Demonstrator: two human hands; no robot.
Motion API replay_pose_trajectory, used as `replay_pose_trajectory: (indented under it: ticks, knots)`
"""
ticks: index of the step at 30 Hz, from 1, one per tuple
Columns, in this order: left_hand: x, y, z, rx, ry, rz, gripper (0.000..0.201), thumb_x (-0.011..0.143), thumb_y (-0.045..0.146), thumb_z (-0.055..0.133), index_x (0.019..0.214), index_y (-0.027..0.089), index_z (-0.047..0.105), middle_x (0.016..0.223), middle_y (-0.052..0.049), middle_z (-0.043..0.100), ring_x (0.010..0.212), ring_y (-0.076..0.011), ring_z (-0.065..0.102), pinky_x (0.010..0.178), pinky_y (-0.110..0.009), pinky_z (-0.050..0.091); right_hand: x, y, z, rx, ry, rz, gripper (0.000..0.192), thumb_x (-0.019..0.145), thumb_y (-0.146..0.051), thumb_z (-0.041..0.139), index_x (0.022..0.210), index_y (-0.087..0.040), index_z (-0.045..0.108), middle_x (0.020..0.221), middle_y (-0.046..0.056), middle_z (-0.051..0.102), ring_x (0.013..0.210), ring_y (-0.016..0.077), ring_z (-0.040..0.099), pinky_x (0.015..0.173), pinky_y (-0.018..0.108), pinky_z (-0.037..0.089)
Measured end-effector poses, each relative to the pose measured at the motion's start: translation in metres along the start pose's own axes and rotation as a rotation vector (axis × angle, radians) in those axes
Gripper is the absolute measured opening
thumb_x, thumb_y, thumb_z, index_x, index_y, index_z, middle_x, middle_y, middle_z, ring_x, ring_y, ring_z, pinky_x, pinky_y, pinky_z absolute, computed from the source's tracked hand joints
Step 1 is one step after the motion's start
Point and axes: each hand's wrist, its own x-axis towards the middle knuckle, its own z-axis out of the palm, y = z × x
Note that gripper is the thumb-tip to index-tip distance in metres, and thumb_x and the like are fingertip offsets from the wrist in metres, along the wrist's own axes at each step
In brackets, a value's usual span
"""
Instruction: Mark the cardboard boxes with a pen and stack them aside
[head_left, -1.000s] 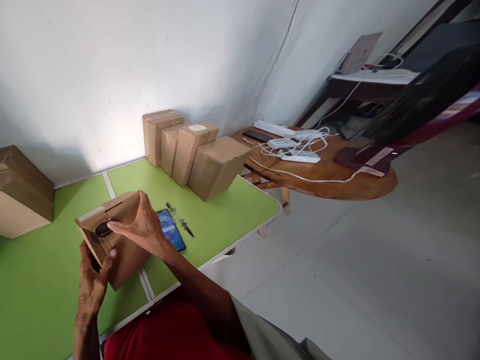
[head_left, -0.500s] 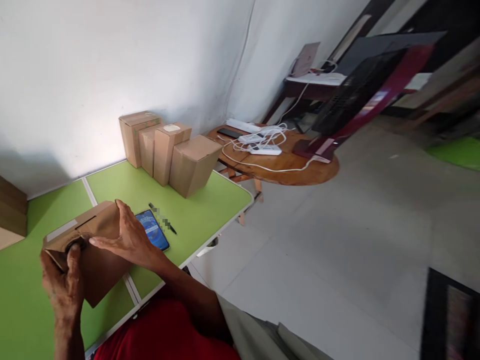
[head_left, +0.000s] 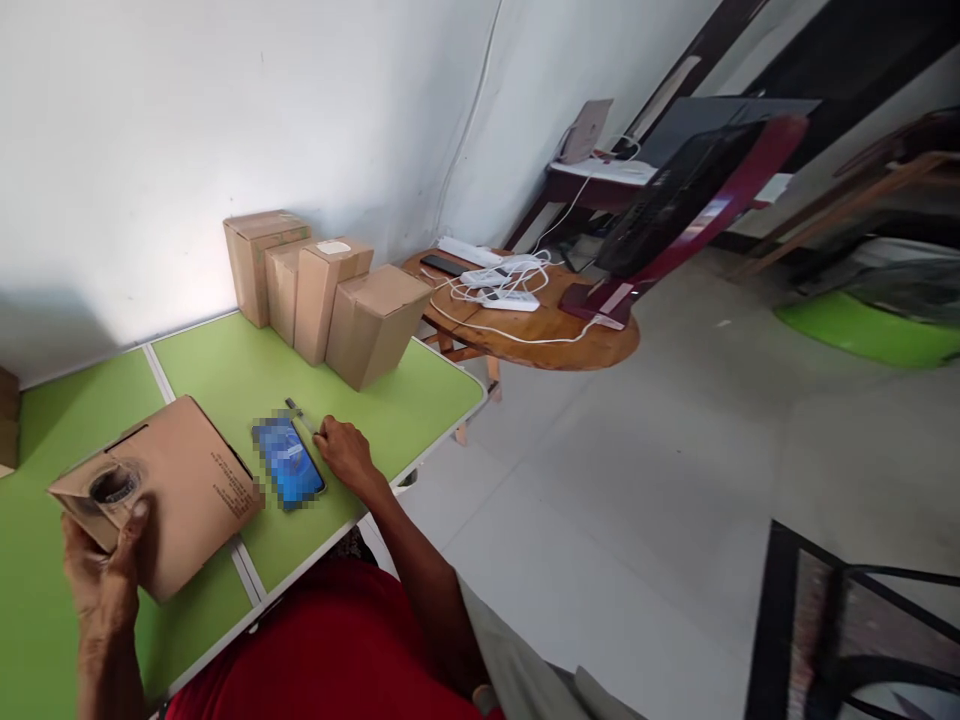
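Near the worktop's [head_left: 217, 365] edge, your left hand [head_left: 105, 580] clasps the box [head_left: 184, 490]; your right hand [head_left: 347, 457], closure unclear, now touches the pen [head_left: 303, 418].

On a rounded brown wooden counter [head_left: 600, 350] there lie tangled white cables [head_left: 523, 265] and a flat black oblong object [head_left: 444, 265]; beside them stands a black monitor with dark red frame [head_left: 667, 205].

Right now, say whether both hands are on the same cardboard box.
No, the left hand holds a cardboard box, while the right hand is on the pen beside the smartphone.
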Motion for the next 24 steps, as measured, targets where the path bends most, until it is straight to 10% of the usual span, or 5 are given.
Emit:
replay_pose_trajectory:
  ticks: [7, 12, 24]
  knots:
    - [-0.015, -0.006, 0.013, -0.142, -0.086, -0.131, 0.095, 0.068, 0.067, 0.099, 0.147, 0.025, 0.068, 0.147, -0.015, 0.075, 0.135, -0.0394, 0.071, 0.108, -0.048, 0.064, -0.001, -0.023, -0.02, 0.377, 0.023, -0.147, 0.02, 0.104, -0.042, 0.063, 0.093, -0.026, 0.056, 0.082, 0.003, 0.078, 0.072, 0.0223, 0.076, 0.068, 0.031, 0.055]
    - [-0.024, 0.0, 0.016, -0.18, -0.154, -0.106, 0.101, 0.069, 0.069, 0.099, 0.15, 0.019, 0.064, 0.153, -0.021, 0.073, 0.143, -0.0427, 0.07, 0.116, -0.052, 0.062, -0.035, -0.084, 0.022, 1.147, -0.409, -0.458, 0.047, 0.091, -0.066, 0.087, 0.102, -0.026, 0.065, 0.081, 0.0, 0.081, 0.068, 0.0194, 0.077, 0.066, 0.03, 0.061]
    - [-0.038, -0.002, 0.007, -0.204, -0.2, -0.071, 0.106, 0.074, 0.061, 0.099, 0.161, 0.019, 0.056, 0.158, -0.022, 0.072, 0.139, -0.0415, 0.075, 0.114, -0.054, 0.065, -0.068, -0.11, 0.08, 1.021, -0.49, -0.516, 0.044, 0.091, -0.066, 0.088, 0.106, -0.025, 0.077, 0.102, 0.005, 0.08, 0.087, 0.0217, 0.082, 0.068, 0.029, 0.063]
